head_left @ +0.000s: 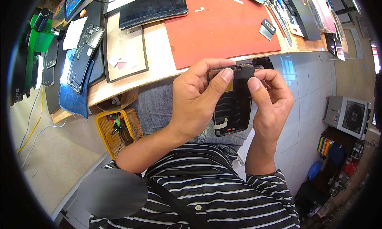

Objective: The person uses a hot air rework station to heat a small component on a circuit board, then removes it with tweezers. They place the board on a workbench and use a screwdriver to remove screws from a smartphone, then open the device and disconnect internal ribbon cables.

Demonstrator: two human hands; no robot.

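Note:
Over my lap, just off the bench's front edge, I hold a dark phone part (234, 113), a screen or housing with its inner side up. It has a yellow patch near the upper left, a pale strip near the bottom and small connectors along the top. My left hand (195, 95) grips its upper left corner, with the thumb pressed on the top. At the upper right corner, my right hand (272, 99) pinches the edge between thumb and fingers. The fingertips underneath are partly hidden.
An orange-red mat (219, 30) covers part of the wooden bench (155, 40). To its left are a black case (153, 10), a shallow tray (124, 45) and an opened phone (85, 57). Tweezers and tools (280, 16) lie right. Below the bench stands a yellow basket (133, 123).

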